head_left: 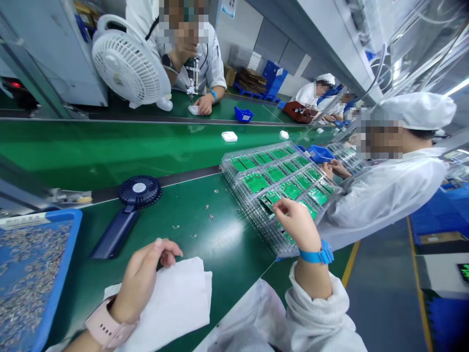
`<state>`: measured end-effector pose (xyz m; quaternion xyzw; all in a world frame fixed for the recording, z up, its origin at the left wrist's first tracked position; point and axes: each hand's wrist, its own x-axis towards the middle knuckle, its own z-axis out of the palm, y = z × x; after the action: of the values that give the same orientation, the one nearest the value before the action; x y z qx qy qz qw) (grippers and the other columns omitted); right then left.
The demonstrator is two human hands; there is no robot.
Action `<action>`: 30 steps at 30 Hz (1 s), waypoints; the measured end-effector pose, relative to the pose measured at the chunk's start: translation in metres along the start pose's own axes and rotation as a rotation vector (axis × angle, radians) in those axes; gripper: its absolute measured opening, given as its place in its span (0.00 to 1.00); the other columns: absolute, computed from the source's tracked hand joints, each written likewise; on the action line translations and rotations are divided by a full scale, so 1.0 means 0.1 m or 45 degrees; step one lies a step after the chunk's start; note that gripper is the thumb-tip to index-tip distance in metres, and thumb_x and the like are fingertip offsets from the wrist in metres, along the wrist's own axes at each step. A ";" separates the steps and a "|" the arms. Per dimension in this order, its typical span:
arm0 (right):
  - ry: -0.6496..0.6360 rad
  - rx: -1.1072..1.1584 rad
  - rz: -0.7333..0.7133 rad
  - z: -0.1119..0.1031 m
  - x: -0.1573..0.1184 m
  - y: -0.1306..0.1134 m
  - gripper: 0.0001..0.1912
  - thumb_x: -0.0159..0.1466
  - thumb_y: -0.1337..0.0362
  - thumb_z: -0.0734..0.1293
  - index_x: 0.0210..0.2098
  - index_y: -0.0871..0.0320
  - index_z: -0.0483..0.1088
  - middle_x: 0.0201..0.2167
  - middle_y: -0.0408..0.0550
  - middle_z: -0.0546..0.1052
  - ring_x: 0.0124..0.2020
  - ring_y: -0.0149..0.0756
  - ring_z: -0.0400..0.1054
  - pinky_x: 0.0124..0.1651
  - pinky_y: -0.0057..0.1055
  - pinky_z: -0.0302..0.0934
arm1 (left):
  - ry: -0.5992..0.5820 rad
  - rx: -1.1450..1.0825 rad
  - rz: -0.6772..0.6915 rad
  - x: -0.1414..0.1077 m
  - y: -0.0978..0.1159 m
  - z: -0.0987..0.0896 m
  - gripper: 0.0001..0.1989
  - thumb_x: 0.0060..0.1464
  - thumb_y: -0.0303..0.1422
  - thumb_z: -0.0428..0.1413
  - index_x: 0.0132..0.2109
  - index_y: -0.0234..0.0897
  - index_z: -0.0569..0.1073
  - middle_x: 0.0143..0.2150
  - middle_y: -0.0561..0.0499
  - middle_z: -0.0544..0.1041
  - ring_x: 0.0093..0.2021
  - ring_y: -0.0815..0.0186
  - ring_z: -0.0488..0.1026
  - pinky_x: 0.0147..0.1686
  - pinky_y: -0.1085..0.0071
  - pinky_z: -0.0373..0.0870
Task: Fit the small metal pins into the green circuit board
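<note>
A handheld fan lies beside a blue tray.

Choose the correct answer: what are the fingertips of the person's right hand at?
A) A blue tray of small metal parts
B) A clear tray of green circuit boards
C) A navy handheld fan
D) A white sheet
B: the fingertips of the right hand are down among the boards in the clear tray of green circuit boards.

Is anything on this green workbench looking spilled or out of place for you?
Yes. Several small metal parts lie loose on the green bench, outside the blue tray that holds similar-looking parts. They look spilled, scattered near the clear tray stack of circuit boards.
</note>
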<state>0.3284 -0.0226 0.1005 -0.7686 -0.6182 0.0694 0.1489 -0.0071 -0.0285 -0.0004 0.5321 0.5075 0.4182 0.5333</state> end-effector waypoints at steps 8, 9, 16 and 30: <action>-0.004 -0.391 0.045 -0.04 0.24 0.02 0.12 0.63 0.62 0.61 0.41 0.57 0.74 0.33 0.50 0.78 0.35 0.37 0.70 0.35 0.29 0.56 | 0.000 -0.022 -0.004 0.01 0.00 0.01 0.27 0.59 0.52 0.45 0.28 0.38 0.77 0.22 0.51 0.72 0.26 0.65 0.66 0.28 0.70 0.63; -0.015 -0.488 0.076 -0.02 0.29 0.03 0.13 0.62 0.60 0.63 0.41 0.58 0.75 0.35 0.53 0.78 0.37 0.40 0.71 0.36 0.30 0.57 | -0.004 -0.023 -0.010 0.01 0.00 0.01 0.27 0.59 0.52 0.45 0.28 0.38 0.77 0.22 0.51 0.72 0.26 0.65 0.66 0.29 0.70 0.63; -0.120 -0.742 0.178 0.10 0.41 0.07 0.14 0.61 0.57 0.64 0.39 0.57 0.77 0.36 0.55 0.79 0.35 0.43 0.73 0.33 0.32 0.56 | -0.012 -0.028 -0.013 0.01 -0.03 0.01 0.27 0.60 0.52 0.45 0.28 0.38 0.77 0.22 0.51 0.72 0.26 0.65 0.66 0.29 0.70 0.63; 0.403 0.574 -0.122 -0.20 -0.29 -0.38 0.10 0.60 0.57 0.68 0.32 0.57 0.76 0.30 0.46 0.78 0.32 0.37 0.70 0.36 0.32 0.63 | -0.017 -0.107 0.004 0.02 -0.03 0.01 0.26 0.61 0.49 0.45 0.28 0.37 0.77 0.22 0.51 0.72 0.26 0.66 0.68 0.28 0.71 0.64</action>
<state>0.2922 -0.0464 0.1288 -0.6873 -0.5919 0.0773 0.4139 -0.0060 -0.0272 -0.0037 0.5129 0.4852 0.4365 0.5577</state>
